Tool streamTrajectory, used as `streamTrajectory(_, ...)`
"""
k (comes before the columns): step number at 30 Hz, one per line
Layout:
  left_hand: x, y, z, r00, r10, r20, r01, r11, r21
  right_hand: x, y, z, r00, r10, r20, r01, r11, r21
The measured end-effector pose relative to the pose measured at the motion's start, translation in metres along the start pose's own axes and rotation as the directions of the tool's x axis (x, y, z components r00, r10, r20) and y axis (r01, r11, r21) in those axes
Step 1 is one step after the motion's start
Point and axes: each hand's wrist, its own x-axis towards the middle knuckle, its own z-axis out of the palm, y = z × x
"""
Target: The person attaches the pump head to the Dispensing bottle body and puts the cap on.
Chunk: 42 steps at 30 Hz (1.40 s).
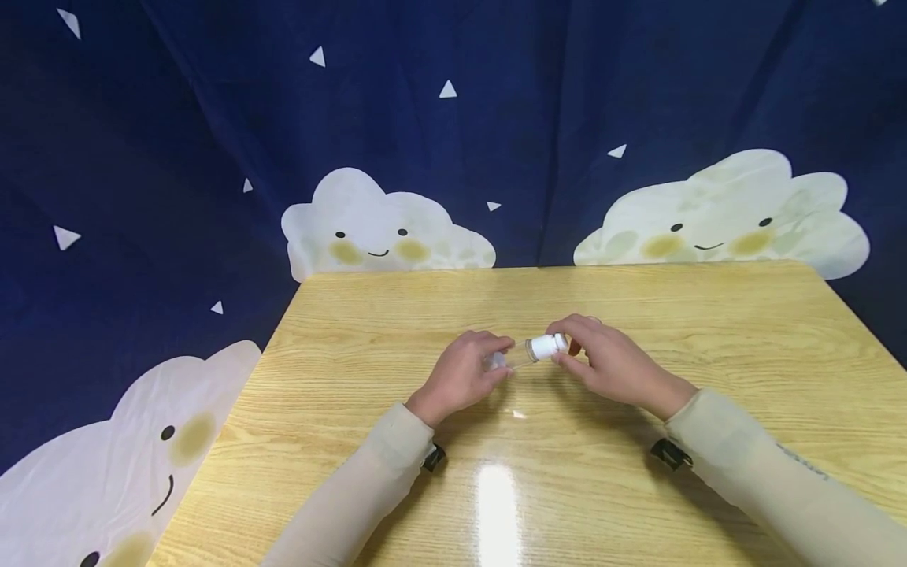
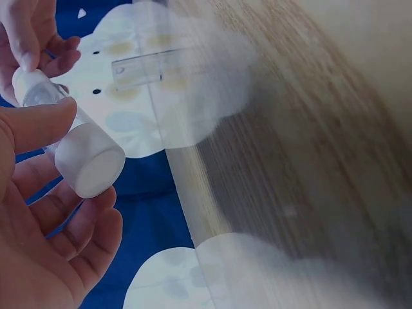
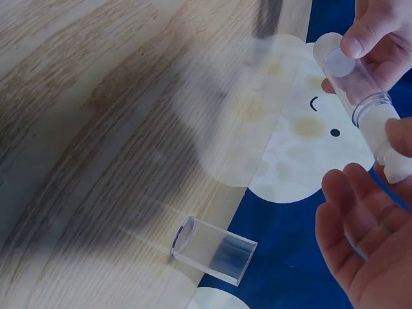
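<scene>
Over the middle of the table, a small bottle with a clear body and white ends lies tilted between both hands. My left hand grips its base end, thumb on one side and fingers beneath; in the left wrist view the round white base faces outward. My right hand pinches the white, narrower top end with thumb and index finger. In the right wrist view a clear cylinder, like a cap, stands upright on the table near the right hand; mostly the right hand hides it in the head view.
The wood-grain table has a glossy surface with a bright light reflection near its front. A dark blue curtain with white clouds and triangles hangs behind the table and along its left side.
</scene>
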Motion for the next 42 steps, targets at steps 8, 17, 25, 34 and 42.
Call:
streamTrajectory(8,0.0,0.0,0.0007,1.0,0.012,0.002,-0.012,1.0,-0.004,-0.0007,0.0001,0.0007,0.998,0.053,0.044,-0.053,0.999,0.003)
streamTrajectory(17,-0.0013,-0.0005,0.0018,1.0,-0.003,0.008,0.003,1.0,0.012,-0.0026,0.0018,0.0017,0.998,0.065,0.026,-0.066,0.997,0.032)
streamTrajectory(25,-0.0039,-0.0007,0.0009,1.0,-0.007,0.001,0.007,1.0,0.006,-0.0046,0.0008,-0.0022,0.999,-0.021,-0.039,0.023,0.998,0.051)
streamTrajectory(34,-0.0044,-0.001,0.0024,1.0,-0.007,0.001,0.007,1.0,-0.012,-0.0035,0.0011,0.0025,0.991,-0.095,-0.092,0.101,0.993,0.06)
streamTrajectory(42,-0.0042,-0.0013,0.0031,1.0,-0.009,0.011,0.009,1.0,-0.019,-0.0027,0.0025,0.0041,0.987,-0.116,-0.111,0.12,0.992,0.035)
